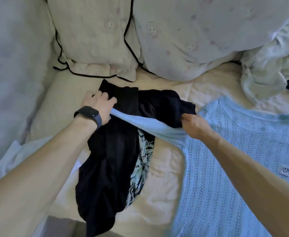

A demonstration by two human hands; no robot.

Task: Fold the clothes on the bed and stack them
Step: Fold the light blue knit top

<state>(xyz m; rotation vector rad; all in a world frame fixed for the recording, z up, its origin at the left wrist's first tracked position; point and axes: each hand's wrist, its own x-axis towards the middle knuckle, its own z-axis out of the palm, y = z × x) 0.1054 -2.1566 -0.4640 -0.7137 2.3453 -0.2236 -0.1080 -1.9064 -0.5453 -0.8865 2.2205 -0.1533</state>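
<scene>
Knit sweater point(225, 168), pale blue, lies flat on the right side of the bed. Its round ribbed neckline points away toward the pillows and its hem comes toward the camera, so its long axis runs far to near. The knit is open and lacy, in vertical rows of small holes, with a small white label point(286, 171) sewn low on the front.

One sleeve point(140, 120) is pulled out straight to the left, rising slightly toward the far side, and spans the gap between the two hands. The left hand point(101, 106), with a dark smartwatch point(89, 114) on its wrist, has its fingers curled round the cuff end. The right hand point(195, 125) pinches the sleeve where it joins the body of the sweater. The hands are well apart, each clamped on the sleeve.

Under the stretched sleeve lies a heap of black clothes point(109, 159), smooth and limp, long from far to near. A blue-and-white printed fabric point(143, 161) shows along its right edge. All of it rests on a cream quilted bedcover point(166, 168). At the head stand a pale pillow with black piping point(96, 40) and a second, plumper pillow point(191, 40) with a faint print. A crumpled duvet point(268, 74) is bunched at the far right.
</scene>
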